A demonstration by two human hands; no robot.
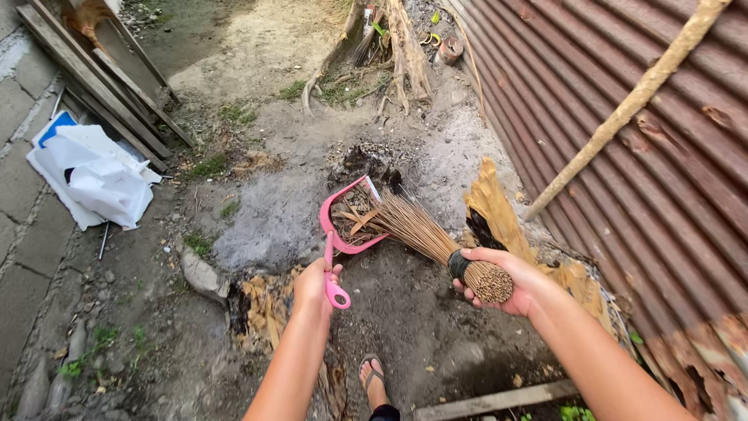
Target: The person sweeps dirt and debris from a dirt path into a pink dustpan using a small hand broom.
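Observation:
My left hand (315, 282) grips the handle of a pink dustpan (343, 228) that rests tilted on the dirt ground. Dry leaves and twigs lie inside the pan. My right hand (499, 279) holds the bound end of a stick broom (425, 232), whose bristle tips reach into the dustpan's mouth. A patch of grey ash (366, 160) lies just beyond the pan.
A rusty corrugated metal sheet (623, 117) with a leaning pole (631, 101) fills the right. White plastic sheeting (97, 175) and wooden planks (93, 78) lie at the left. Tree roots (393, 54) stand at the far end. My sandalled foot (374, 378) is below, near a plank (495, 401).

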